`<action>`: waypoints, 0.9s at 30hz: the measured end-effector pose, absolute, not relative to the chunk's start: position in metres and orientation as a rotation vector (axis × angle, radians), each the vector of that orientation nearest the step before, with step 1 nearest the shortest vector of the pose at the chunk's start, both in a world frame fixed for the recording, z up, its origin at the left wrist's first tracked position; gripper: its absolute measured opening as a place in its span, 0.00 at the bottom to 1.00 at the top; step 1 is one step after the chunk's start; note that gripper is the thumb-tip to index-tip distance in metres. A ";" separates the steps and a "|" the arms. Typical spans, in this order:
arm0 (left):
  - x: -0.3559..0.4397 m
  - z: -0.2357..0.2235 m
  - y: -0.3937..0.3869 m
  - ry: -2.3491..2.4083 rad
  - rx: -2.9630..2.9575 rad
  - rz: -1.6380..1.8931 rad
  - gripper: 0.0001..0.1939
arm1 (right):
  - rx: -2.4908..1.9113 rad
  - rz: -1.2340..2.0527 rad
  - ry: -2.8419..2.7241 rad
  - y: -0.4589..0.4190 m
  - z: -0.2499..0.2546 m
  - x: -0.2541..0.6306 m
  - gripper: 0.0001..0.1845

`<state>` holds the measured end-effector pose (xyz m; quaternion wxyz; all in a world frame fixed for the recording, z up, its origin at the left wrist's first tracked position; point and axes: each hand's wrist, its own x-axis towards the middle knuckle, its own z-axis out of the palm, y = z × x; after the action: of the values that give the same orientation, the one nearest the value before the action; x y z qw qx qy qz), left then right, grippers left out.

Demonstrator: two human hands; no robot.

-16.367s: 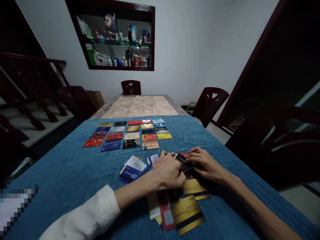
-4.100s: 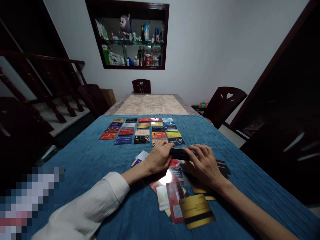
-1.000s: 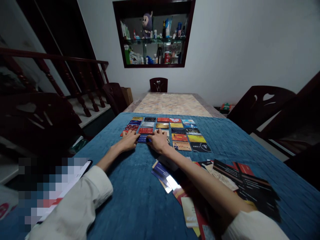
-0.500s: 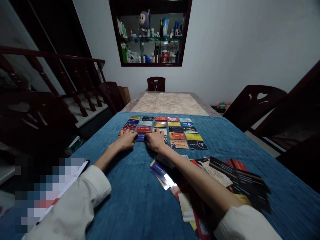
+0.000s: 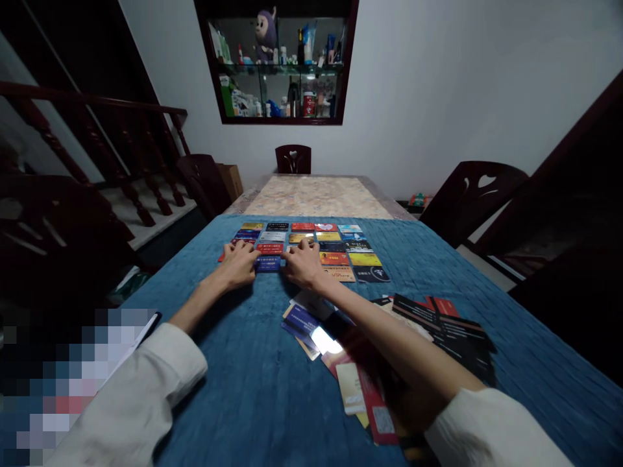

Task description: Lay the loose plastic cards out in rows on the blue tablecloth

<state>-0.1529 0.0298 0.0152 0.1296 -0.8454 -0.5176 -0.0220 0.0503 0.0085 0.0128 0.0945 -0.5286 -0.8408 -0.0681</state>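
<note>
Left hand [image 5: 239, 264] — palm down, fingers curled, wrist bent | right hand [image 5: 302, 263] — palm down, fingers bent, forearm slanting inward | both arms extended, white sleeves pushed back

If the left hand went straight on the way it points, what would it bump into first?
Probably the red card just past the fingertips of the left hand; whether they would touch it or pass over is unclear.

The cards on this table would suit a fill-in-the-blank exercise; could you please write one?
The cloth beneath the cards is coloured ____.
The hand nearer the loose black cards is the ____ one.
The purple plush toy sits in the ____ half of the wall cabinet.

Missing words: blue; right; upper.
</note>
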 end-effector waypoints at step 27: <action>-0.012 0.023 -0.093 -0.647 -2.970 -0.346 0.10 | -1.290 -0.524 -2.284 -0.082 -0.020 0.208 0.06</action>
<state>-0.0119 -0.0934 0.0227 0.0409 -0.9700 -0.2112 -0.1130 0.2076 -0.0819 -0.0203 0.2313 -0.4691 -0.8307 -0.1906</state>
